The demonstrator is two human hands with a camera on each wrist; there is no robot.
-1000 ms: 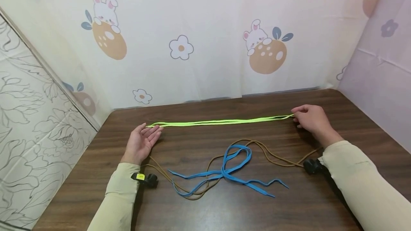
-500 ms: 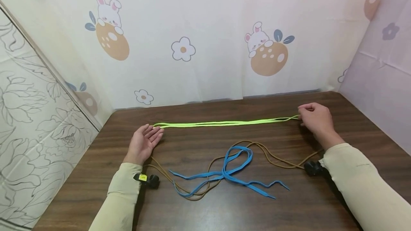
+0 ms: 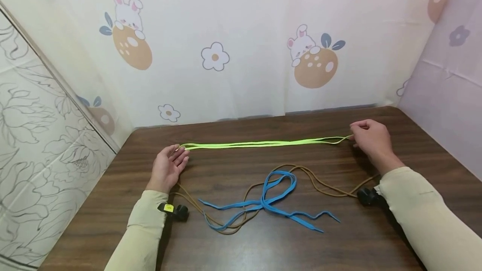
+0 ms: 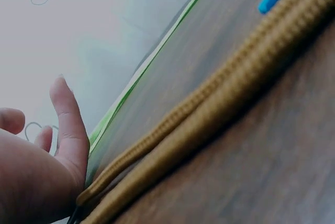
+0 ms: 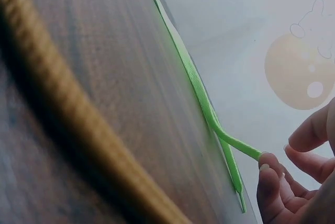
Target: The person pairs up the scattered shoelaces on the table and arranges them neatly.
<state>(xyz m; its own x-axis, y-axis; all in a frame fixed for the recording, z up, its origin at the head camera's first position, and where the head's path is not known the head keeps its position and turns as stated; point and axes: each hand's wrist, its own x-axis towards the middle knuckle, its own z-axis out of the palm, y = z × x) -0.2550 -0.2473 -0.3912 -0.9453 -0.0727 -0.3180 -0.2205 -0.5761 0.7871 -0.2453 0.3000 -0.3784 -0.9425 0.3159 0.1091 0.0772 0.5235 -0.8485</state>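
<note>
A flat neon yellow-green shoelace (image 3: 244, 144), in several strands, stretches left to right along the back of the table. My left hand (image 3: 169, 166), palm up, holds its left end by thumb and fingertips. In the left wrist view the fingers (image 4: 69, 114) hide that grip. My right hand (image 3: 370, 139) pinches one strand at the right end. From the right wrist view, the pinched strand rises to the fingertips (image 5: 268, 162), while a tipped lace end (image 5: 238, 182) hangs free below. Nearer me lies a blue shoelace (image 3: 278, 210), looped and crossed over a brown round shoelace (image 3: 312, 177).
The dark wood table (image 3: 263, 250) meets a wall covering with rabbit prints (image 3: 248, 87) behind the neon lace. The brown lace runs beneath both wrists. Black wrist cameras (image 3: 367, 196) sit low above the table. A flower-patterned panel (image 3: 49, 137) stands on the left.
My right hand has shifted slightly right, and the strands near it have spread into a narrow loop. My left fingertips have drawn in a little. The blue and brown laces stay put.
</note>
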